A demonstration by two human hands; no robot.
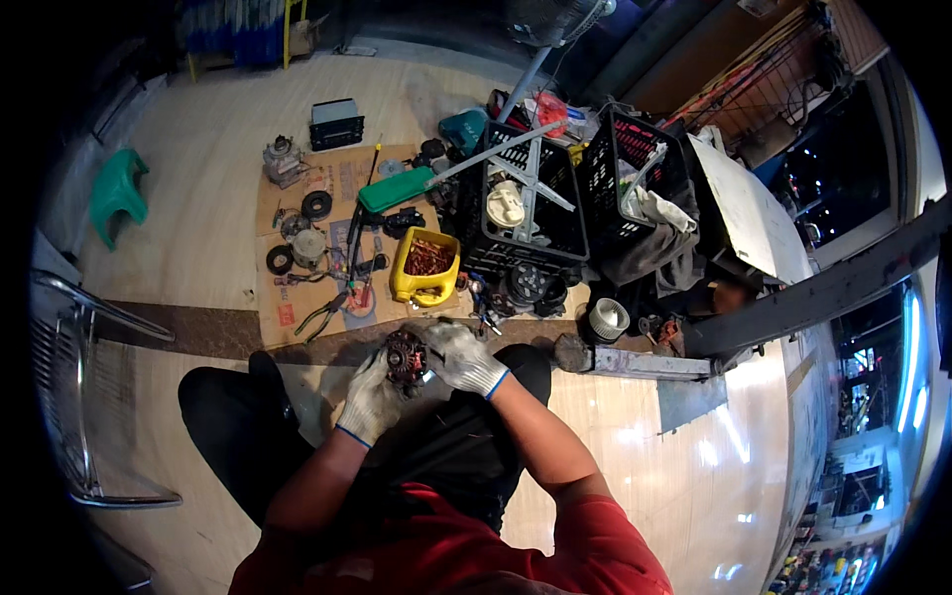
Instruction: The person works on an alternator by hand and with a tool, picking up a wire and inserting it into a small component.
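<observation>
Above my lap, my left hand (365, 399) in a white knit glove grips a round, dark motor part (406, 358) with reddish, copper-looking windings around its rim. My right hand (464, 359), gloved too, is at the right edge of this part, its fingers curled. Whatever those fingers hold is too small and hidden to name. Just beyond my hands stands a yellow cut-open jug (426, 294) filled with copper-coloured scraps. Pliers (325, 315) with dark handles lie on a flattened cardboard sheet (288, 322) to the left.
Several rings and motor housings (309, 245) lie on the cardboard. Black crates (524, 243) hold scrap at the right, beside a green-headed long-handled tool (397, 188). A metal beam (645, 363) and white fan wheel (608, 319) are nearer right. A green stool (120, 196) and metal chair (84, 397) stand left.
</observation>
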